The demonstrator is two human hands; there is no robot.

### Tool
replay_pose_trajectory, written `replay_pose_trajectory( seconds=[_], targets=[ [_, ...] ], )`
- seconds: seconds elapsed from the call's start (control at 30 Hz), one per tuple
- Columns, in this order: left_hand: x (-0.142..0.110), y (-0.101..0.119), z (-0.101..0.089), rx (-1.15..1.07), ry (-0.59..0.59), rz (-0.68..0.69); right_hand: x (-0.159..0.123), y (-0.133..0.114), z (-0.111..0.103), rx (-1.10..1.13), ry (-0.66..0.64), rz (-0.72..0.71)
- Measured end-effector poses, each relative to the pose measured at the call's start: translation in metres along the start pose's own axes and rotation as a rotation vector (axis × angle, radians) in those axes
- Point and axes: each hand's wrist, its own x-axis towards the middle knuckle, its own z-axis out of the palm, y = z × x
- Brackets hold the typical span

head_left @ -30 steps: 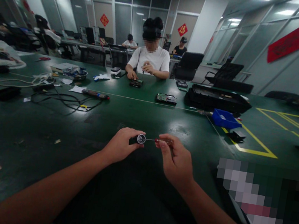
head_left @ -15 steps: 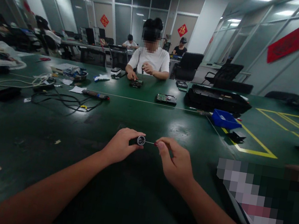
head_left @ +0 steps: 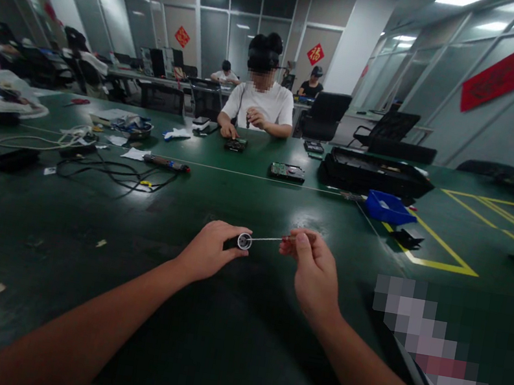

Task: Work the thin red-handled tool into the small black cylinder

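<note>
Pinched between the thumb and fingers of my left hand (head_left: 210, 252) is a small dark cylinder with a silver rim (head_left: 244, 241), its round end turned toward me. My right hand (head_left: 316, 273) is closed around the reddish handle of a thin screwdriver (head_left: 267, 240). The slim metal shaft points left and its tip meets the cylinder's open end; whether it sits inside or just at the rim I cannot tell. Both hands are above the green tabletop (head_left: 119, 307), and the fingers cover most of the cylinder's body and part of the handle.
Farther off lie a circuit-board drive (head_left: 287, 171), a black tray (head_left: 376, 172), a blue bin (head_left: 390, 208), a pen-shaped electric tool (head_left: 166, 163) and tangled cables (head_left: 102, 173). A blurred flat item (head_left: 432, 353) lies right. Across the table sits a person (head_left: 260, 101) handling parts.
My right hand has moved right and slightly up with the screwdriver, which now slants and shows more shaft. My left hand holds nearly still. Another person's hand at the right has left view.
</note>
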Motion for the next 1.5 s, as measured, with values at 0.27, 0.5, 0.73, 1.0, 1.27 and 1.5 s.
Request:
replay_pose_trajectory(
  seconds=[0.27,0.5,0.73,1.0,1.27,1.5],
  targets=[
    [-0.001,0.0,0.002,0.027,0.004,-0.013,-0.011,-0.007,0.001,-0.25,-0.095,-0.155],
    [-0.001,-0.001,0.002,0.034,-0.009,-0.002,-0.009,-0.011,-0.001,-0.378,-0.113,-0.191],
    [-0.001,-0.003,0.002,0.037,-0.01,-0.014,-0.01,-0.02,-0.006,-0.599,-0.168,-0.259],
    [-0.001,-0.003,0.002,0.038,-0.003,-0.016,-0.012,-0.018,-0.004,-0.544,-0.278,-0.308],
    [0.0,-0.003,0.002,0.036,-0.005,-0.01,-0.012,-0.008,-0.003,-0.423,-0.242,-0.235],
    [0.0,-0.003,0.001,0.033,-0.004,-0.01,-0.014,-0.017,-0.002,-0.491,-0.242,-0.286]
  ],
)
